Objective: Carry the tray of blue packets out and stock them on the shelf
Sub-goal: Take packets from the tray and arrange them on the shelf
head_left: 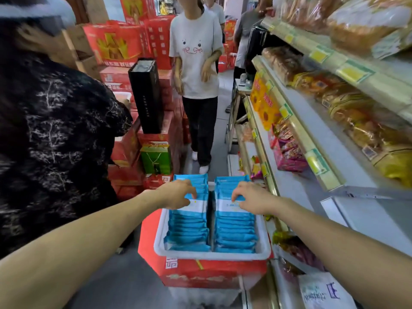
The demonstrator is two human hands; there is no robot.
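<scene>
A white tray sits on a red carton in the aisle. Two rows of blue packets stand in it on edge: a left row and a right row. My left hand reaches into the left row, its curled fingertips pinching the tops of packets near the far end. Over the right row my right hand does the same, fingertips curled onto a packet's top edge. The shelf runs along the right side.
The shelves on the right hold bagged bread and snack packs. A person in a dark patterned shirt stands close on the left. A person in a white T-shirt stands ahead in the aisle. Red gift boxes are stacked on the left.
</scene>
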